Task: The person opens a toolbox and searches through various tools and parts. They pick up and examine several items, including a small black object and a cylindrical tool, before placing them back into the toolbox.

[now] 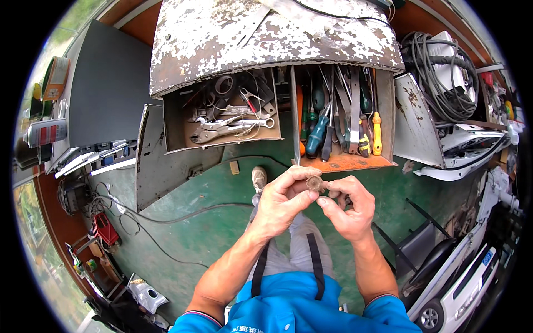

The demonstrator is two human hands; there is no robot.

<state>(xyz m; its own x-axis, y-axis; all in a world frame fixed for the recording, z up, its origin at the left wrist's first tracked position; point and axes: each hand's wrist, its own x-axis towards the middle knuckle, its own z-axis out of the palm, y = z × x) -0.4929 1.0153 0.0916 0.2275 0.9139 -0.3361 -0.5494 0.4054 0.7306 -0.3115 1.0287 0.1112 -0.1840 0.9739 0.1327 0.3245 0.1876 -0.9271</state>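
Between the thumb and fingers of my left hand point(283, 197) is a small round brownish metal part point(314, 183), with its circular face turned up. The fingertips of my right hand point(349, 204) meet the part's right edge; whether they grip it or only touch it is hidden by the curled fingers. Just beyond my hands, a pulled-out right drawer point(333, 164) holds screwdrivers, among them a teal-handled screwdriver point(317, 136) and a yellow-handled one point(377, 133). In the left drawer point(225, 143) lie locking pliers point(216, 132), a combination wrench point(254, 123) and a tape roll point(224, 84).
Both drawers jut from a metal workbench point(270, 45) with flaking white paint. Its left door point(166, 158) and right door point(416, 120) stand swung out. Cables point(200, 209) cross the green floor point(187, 233). Coiled grey cable point(437, 79) hangs at right, above a folding chair point(416, 245).
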